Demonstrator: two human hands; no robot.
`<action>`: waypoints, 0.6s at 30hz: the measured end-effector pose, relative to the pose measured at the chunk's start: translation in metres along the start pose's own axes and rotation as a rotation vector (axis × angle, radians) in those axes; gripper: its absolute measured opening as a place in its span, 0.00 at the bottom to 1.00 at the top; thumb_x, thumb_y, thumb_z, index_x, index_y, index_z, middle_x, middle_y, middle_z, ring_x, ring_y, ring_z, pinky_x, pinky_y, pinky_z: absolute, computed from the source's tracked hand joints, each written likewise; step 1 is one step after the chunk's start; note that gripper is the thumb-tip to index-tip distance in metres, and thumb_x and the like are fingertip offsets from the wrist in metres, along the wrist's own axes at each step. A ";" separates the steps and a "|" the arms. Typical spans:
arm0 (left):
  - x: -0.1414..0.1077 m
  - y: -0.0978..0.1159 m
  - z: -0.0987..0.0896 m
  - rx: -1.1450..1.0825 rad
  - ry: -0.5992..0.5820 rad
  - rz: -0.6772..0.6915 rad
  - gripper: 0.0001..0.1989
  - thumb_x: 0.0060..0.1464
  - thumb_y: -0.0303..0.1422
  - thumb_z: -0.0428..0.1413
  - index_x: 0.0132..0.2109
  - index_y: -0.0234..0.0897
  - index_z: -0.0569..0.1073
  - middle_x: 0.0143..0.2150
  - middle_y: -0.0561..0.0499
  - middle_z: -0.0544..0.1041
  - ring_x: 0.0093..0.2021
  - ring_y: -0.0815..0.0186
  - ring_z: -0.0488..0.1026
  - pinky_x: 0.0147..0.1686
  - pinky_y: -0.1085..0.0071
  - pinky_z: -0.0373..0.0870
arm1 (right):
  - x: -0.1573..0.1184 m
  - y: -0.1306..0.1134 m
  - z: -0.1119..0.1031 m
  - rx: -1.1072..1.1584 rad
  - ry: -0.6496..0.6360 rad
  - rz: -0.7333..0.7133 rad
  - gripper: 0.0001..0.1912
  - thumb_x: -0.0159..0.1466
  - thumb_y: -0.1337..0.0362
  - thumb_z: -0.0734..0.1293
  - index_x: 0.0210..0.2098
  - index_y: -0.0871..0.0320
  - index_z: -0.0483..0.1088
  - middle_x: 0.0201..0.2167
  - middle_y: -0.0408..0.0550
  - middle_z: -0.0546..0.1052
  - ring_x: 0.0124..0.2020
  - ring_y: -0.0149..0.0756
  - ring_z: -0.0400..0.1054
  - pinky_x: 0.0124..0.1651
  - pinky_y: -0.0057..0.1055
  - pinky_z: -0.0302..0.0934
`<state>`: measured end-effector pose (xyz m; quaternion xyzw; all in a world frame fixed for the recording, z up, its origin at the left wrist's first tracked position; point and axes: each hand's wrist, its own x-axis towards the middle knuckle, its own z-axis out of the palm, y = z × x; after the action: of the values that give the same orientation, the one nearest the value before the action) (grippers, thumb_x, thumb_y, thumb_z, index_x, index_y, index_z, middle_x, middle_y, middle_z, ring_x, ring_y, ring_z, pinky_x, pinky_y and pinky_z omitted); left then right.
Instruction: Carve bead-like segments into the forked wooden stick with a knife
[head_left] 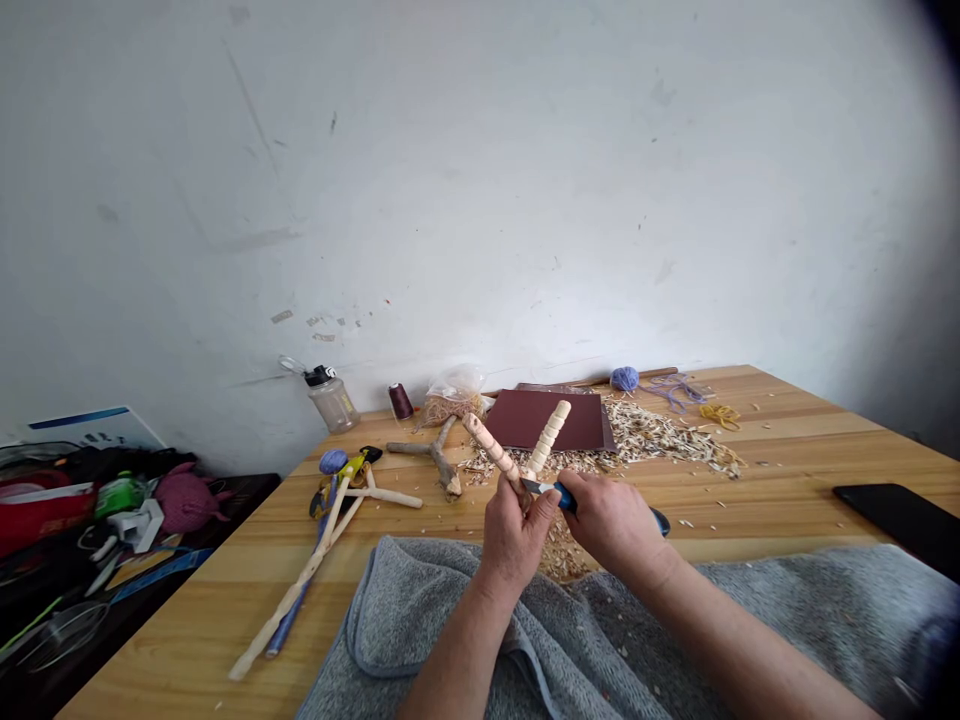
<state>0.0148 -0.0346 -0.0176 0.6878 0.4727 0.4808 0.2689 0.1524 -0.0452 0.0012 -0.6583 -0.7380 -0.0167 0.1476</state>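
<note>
My left hand [511,540] is wrapped round the lower part of a forked stick [550,437], whose two prongs rise in a V and carry carved ring-like notches. One prong is pale and peeled; the other still shows some bark. My right hand [609,520] grips a knife [566,496] with a blue handle. Its blade lies against the stick near the fork, and my left thumb is beside the blade. The stick's lower end is hidden by my left hand.
A grey towel [420,600] covers the table's front edge. Wood shavings [667,438] lie around dark red sheets [544,415]. Peeled sticks [300,590] and an unpeeled forked branch [435,455] are left. A bottle [334,402], thread spool [400,401] and black phone-like slab [900,520] stand or lie farther out.
</note>
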 end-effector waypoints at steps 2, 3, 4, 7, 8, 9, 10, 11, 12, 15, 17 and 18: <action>0.000 0.001 0.001 -0.005 0.003 -0.011 0.15 0.52 0.43 0.53 0.38 0.35 0.65 0.28 0.51 0.73 0.28 0.66 0.69 0.28 0.72 0.62 | 0.000 -0.001 -0.001 -0.005 -0.002 0.010 0.06 0.62 0.62 0.58 0.34 0.53 0.65 0.30 0.45 0.75 0.29 0.35 0.70 0.25 0.28 0.43; 0.000 0.001 0.001 -0.003 0.009 -0.017 0.15 0.52 0.44 0.53 0.38 0.36 0.65 0.28 0.50 0.74 0.28 0.65 0.70 0.28 0.72 0.62 | -0.001 -0.001 -0.001 -0.008 0.002 0.014 0.06 0.62 0.62 0.57 0.34 0.53 0.64 0.31 0.45 0.75 0.29 0.36 0.70 0.25 0.28 0.44; 0.000 0.002 0.002 0.002 0.020 -0.025 0.15 0.52 0.44 0.53 0.38 0.36 0.65 0.29 0.50 0.74 0.29 0.65 0.71 0.28 0.72 0.63 | -0.001 -0.002 -0.001 -0.010 0.004 0.019 0.06 0.62 0.62 0.57 0.34 0.53 0.64 0.31 0.45 0.75 0.29 0.36 0.70 0.25 0.28 0.44; -0.001 0.002 0.005 0.020 0.059 -0.044 0.15 0.52 0.45 0.53 0.37 0.36 0.65 0.29 0.49 0.74 0.30 0.63 0.72 0.29 0.71 0.63 | -0.001 -0.002 -0.002 -0.005 0.000 0.039 0.05 0.62 0.62 0.57 0.34 0.53 0.64 0.31 0.45 0.75 0.30 0.37 0.70 0.25 0.28 0.45; -0.002 0.002 0.006 0.021 0.069 -0.048 0.15 0.52 0.45 0.53 0.37 0.36 0.65 0.29 0.49 0.75 0.31 0.63 0.72 0.29 0.71 0.63 | -0.001 -0.002 -0.002 -0.001 -0.003 0.045 0.05 0.62 0.62 0.57 0.34 0.53 0.64 0.31 0.45 0.75 0.30 0.37 0.70 0.25 0.28 0.45; -0.002 0.002 0.007 0.019 0.077 -0.052 0.15 0.52 0.45 0.53 0.37 0.37 0.65 0.29 0.49 0.74 0.30 0.63 0.72 0.29 0.71 0.63 | -0.001 -0.002 -0.002 0.002 -0.003 0.048 0.06 0.62 0.62 0.57 0.34 0.53 0.64 0.31 0.45 0.75 0.30 0.37 0.70 0.25 0.28 0.46; -0.003 0.002 0.009 0.015 0.086 -0.055 0.15 0.52 0.45 0.53 0.37 0.37 0.65 0.29 0.49 0.74 0.30 0.63 0.72 0.29 0.71 0.63 | -0.002 -0.002 -0.003 0.002 0.000 0.048 0.06 0.62 0.62 0.57 0.34 0.53 0.64 0.31 0.45 0.76 0.30 0.38 0.71 0.25 0.28 0.46; -0.003 0.002 0.010 0.005 0.097 -0.058 0.15 0.52 0.45 0.52 0.37 0.37 0.65 0.29 0.49 0.74 0.30 0.63 0.72 0.29 0.71 0.63 | -0.002 -0.002 -0.003 0.001 0.004 0.048 0.06 0.62 0.62 0.57 0.34 0.53 0.64 0.31 0.46 0.76 0.30 0.38 0.71 0.25 0.28 0.46; -0.003 0.002 0.012 -0.011 0.105 -0.061 0.15 0.53 0.45 0.52 0.37 0.36 0.65 0.29 0.49 0.74 0.30 0.63 0.72 0.30 0.71 0.63 | -0.002 -0.002 -0.004 -0.004 0.008 0.049 0.06 0.62 0.62 0.56 0.34 0.53 0.64 0.31 0.45 0.76 0.30 0.38 0.71 0.25 0.28 0.46; -0.003 0.000 0.015 -0.078 0.102 -0.056 0.15 0.53 0.44 0.52 0.38 0.36 0.65 0.30 0.50 0.73 0.31 0.65 0.70 0.31 0.72 0.64 | -0.002 -0.002 -0.005 -0.019 0.017 0.049 0.07 0.62 0.64 0.56 0.34 0.52 0.64 0.31 0.45 0.76 0.29 0.38 0.71 0.24 0.28 0.46; -0.003 -0.001 0.016 -0.111 0.092 -0.054 0.15 0.54 0.44 0.51 0.38 0.36 0.64 0.29 0.51 0.72 0.30 0.66 0.69 0.31 0.73 0.63 | -0.003 -0.002 -0.006 -0.021 0.022 0.050 0.07 0.62 0.64 0.56 0.35 0.52 0.64 0.31 0.45 0.75 0.28 0.38 0.71 0.24 0.28 0.46; -0.003 -0.001 0.017 -0.116 0.094 -0.054 0.15 0.54 0.44 0.51 0.38 0.36 0.64 0.28 0.52 0.71 0.30 0.67 0.68 0.30 0.73 0.63 | -0.003 -0.002 -0.006 -0.019 0.023 0.050 0.07 0.62 0.64 0.56 0.35 0.52 0.64 0.31 0.45 0.75 0.28 0.38 0.71 0.24 0.28 0.46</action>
<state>0.0295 -0.0353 -0.0264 0.6345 0.4745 0.5320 0.2987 0.1515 -0.0497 0.0068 -0.6778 -0.7192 -0.0277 0.1500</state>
